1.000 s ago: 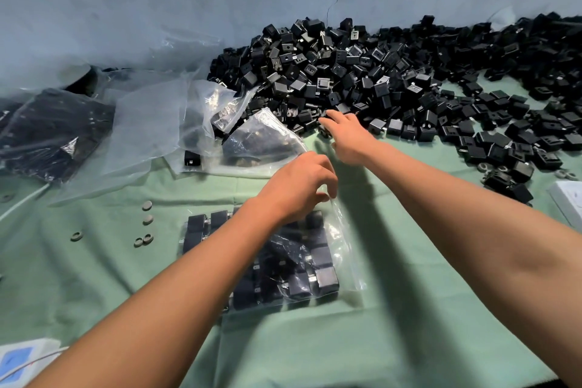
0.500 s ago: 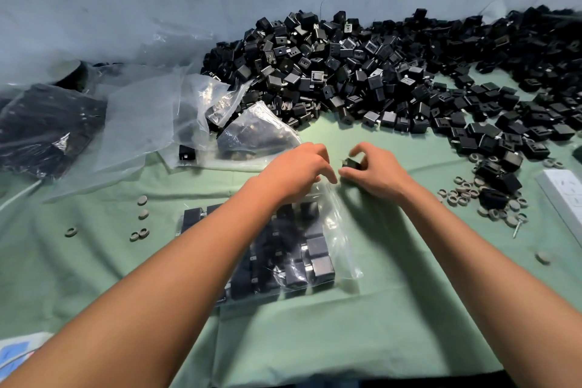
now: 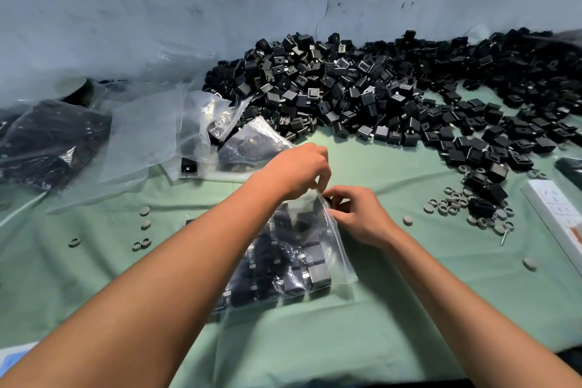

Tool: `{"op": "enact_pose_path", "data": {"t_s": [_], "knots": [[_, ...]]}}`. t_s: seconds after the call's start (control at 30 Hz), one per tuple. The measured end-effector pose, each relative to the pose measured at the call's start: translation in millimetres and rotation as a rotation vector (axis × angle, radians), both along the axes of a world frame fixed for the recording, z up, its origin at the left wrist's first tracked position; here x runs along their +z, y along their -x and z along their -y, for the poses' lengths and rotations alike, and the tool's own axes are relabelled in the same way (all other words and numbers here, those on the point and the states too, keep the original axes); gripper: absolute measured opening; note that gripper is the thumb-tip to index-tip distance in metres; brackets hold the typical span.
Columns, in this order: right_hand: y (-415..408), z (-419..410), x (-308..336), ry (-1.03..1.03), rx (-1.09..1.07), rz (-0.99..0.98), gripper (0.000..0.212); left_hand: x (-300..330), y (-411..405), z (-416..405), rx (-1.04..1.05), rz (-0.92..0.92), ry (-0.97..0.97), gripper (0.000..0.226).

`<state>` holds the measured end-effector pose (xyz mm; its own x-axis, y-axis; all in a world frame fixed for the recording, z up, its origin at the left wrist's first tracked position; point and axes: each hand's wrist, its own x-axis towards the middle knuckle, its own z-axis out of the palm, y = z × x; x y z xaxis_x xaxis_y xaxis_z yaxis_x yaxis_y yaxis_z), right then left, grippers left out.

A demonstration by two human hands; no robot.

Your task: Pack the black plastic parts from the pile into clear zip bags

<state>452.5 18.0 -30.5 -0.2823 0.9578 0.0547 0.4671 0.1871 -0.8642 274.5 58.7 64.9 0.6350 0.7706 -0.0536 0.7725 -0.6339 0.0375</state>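
A clear zip bag (image 3: 338, 257) lies on the green cloth at the centre, holding several black plastic parts (image 3: 316, 271) in rows. My left hand (image 3: 299, 170) pinches the bag's upper edge and lifts it. My right hand (image 3: 359, 214) grips a small black part (image 3: 328, 201) at the bag's mouth; its fingers hide most of the part. The big pile of black parts (image 3: 362, 94) runs along the wall behind, spreading out to the right.
Empty and filled clear bags (image 3: 148, 132) lie at the left by the wall. Grey rings (image 3: 453, 205) are scattered on the right and several on the left (image 3: 141, 244). A white power strip (image 3: 557, 208) sits at the right edge.
My right hand picked a black part at the pile's edge and drew it back to the bag's mouth. My left hand stayed on the bag's edge, raising it slightly.
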Motion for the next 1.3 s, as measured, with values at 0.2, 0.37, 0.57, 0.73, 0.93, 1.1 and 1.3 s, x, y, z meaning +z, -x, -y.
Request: {"op": "enact_pose_path", "data": {"t_s": [0.2, 0.37, 0.57, 0.73, 0.93, 1.1, 1.3], "knots": [[21, 8, -6, -0.097, -0.144, -0.030, 0.008, -2, -6, 0, -0.013, -0.017, -0.010, 0.023], [33, 9, -12, -0.030, -0.267, -0.028, 0.011, -8, -8, 0, -0.014, 0.013, -0.018, 0.020], [27, 8, -12, 0.066, -0.186, -0.103, 0.013, -18, -3, 0, 0.002, 0.106, -0.024, 0.015], [28, 3, -12, 0.146, -0.241, -0.095, 0.025, -28, 1, 0, 0.022, 0.183, -0.043, 0.010], [28, 2, -21, 0.149, -0.319, -0.128, 0.011, -51, 27, 11, 0.347, 0.548, -0.176, 0.021], [30, 3, -20, 0.177, -0.285, -0.158, 0.007, -67, 52, 28, 0.605, 0.656, -0.132, 0.024], [32, 3, -19, 0.217, -0.264, -0.187, 0.010, -76, 48, 42, 0.716, 0.691, -0.062, 0.024]]}}
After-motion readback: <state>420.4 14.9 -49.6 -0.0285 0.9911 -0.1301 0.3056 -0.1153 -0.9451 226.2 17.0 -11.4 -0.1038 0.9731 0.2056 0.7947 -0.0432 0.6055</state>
